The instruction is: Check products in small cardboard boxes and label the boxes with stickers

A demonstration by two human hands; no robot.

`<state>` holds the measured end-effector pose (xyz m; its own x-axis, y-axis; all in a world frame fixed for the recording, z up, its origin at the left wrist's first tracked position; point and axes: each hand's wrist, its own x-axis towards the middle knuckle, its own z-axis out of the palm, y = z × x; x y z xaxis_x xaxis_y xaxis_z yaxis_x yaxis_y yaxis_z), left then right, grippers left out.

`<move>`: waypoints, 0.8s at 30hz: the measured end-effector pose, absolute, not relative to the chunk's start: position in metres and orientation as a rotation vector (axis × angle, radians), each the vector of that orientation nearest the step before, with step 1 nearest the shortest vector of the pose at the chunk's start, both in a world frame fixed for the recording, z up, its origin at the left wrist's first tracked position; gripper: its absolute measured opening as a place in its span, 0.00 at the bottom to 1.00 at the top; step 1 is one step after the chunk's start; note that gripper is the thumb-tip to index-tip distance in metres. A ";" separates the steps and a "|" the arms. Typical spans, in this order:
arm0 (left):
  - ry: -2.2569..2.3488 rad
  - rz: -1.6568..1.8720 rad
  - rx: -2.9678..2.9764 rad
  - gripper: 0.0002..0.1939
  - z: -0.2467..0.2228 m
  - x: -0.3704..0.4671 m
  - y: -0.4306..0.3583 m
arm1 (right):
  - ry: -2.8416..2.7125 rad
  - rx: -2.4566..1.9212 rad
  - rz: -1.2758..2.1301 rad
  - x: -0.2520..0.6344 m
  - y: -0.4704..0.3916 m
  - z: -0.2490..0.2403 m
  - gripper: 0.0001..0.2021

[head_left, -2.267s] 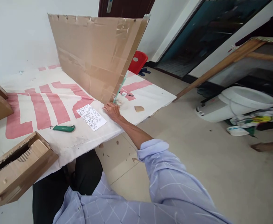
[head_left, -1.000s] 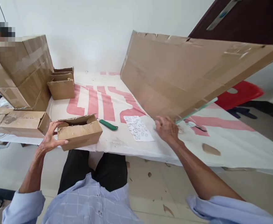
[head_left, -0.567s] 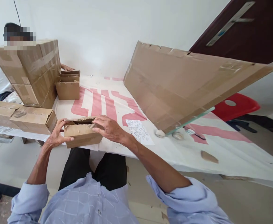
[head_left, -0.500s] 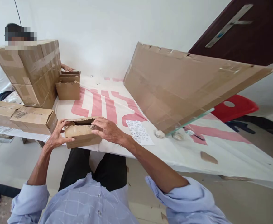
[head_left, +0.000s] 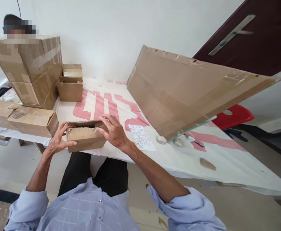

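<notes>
A small cardboard box (head_left: pixel 85 139), open at the top, stands at the table's near edge in front of me. Its upper rim looks rough, and the inside is mostly in shadow. My left hand (head_left: pixel 58 140) grips the box's left end, thumb along the front face and fingers over the rim. At the opposite end, my right hand (head_left: pixel 114 131) rests with thumb and fingers bent over the right corner, gripping it. To the left of my left hand lies a closed cardboard box (head_left: pixel 33 121) with dark print on top.
Large taped cartons (head_left: pixel 34 73) are stacked at left, with a person behind them. Two small open boxes (head_left: pixel 70 91) stand beside the stack. A big cardboard sheet (head_left: pixel 179 89) leans over the table's right half. Near it are a printed paper (head_left: pixel 141 138) and tape rolls (head_left: pixel 161 139).
My right hand has slid from the box's front rim to its right end. The other person's hand has left the small boxes at the back, where the rear one now shows a raised panel.
</notes>
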<state>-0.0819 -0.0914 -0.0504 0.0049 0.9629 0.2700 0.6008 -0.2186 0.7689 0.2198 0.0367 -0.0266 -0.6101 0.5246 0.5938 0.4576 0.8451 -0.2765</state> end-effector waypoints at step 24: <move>1.639 1.103 1.980 0.36 -0.052 -0.082 -0.098 | -2.338 -0.666 0.108 0.224 0.016 -0.058 0.22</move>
<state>-0.0825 -0.0985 -0.0521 0.0316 0.9385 0.3439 0.6720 -0.2746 0.6878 0.2236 0.0155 -0.0575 -0.6279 0.4915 0.6035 0.4337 0.8648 -0.2530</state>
